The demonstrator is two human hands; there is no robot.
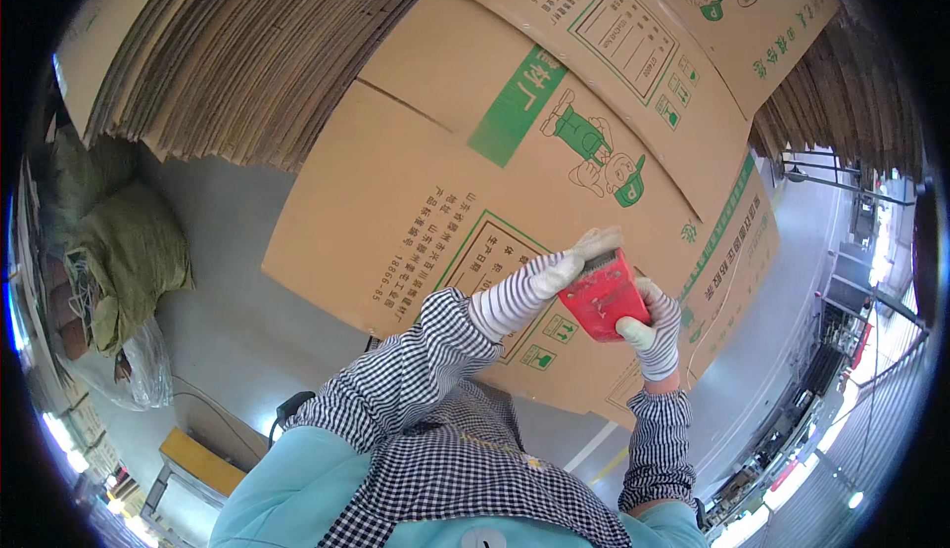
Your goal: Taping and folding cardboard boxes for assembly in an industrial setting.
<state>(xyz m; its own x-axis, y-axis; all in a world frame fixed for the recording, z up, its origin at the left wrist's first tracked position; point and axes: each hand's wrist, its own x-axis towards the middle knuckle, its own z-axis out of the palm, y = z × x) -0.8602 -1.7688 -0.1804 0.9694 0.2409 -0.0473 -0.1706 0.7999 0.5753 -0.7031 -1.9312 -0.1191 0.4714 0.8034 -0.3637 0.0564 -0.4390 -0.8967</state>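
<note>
Gloved fingers (633, 328) of the right hand (657, 333) were clenched around the lower edge of a red tape dispenser (604, 296), thumb pressed to its face, while the left hand (554, 273), in the same striped work glove, gripped the tool's top end with its fingertips curled over the toothed edge. Both hands held the dispenser close above a large flattened cardboard box (416, 202), near that box's lower right part; whether it touched the board I could not tell. Green printing covered the brown board: a slanted green band, a cartoon figure in a cap, a framed panel of text and small handling symbols beside the hands. A second flattened box (693, 44) with similar green marks overlapped it higher up. Behind them stood a thick stack of folded cartons (247, 53), edges fanned. Off to the left, green woven sacks (129, 251) slumped on the grey floor (228, 281), contents hidden, with a clear plastic bag (139, 365) bunched below them.
</note>
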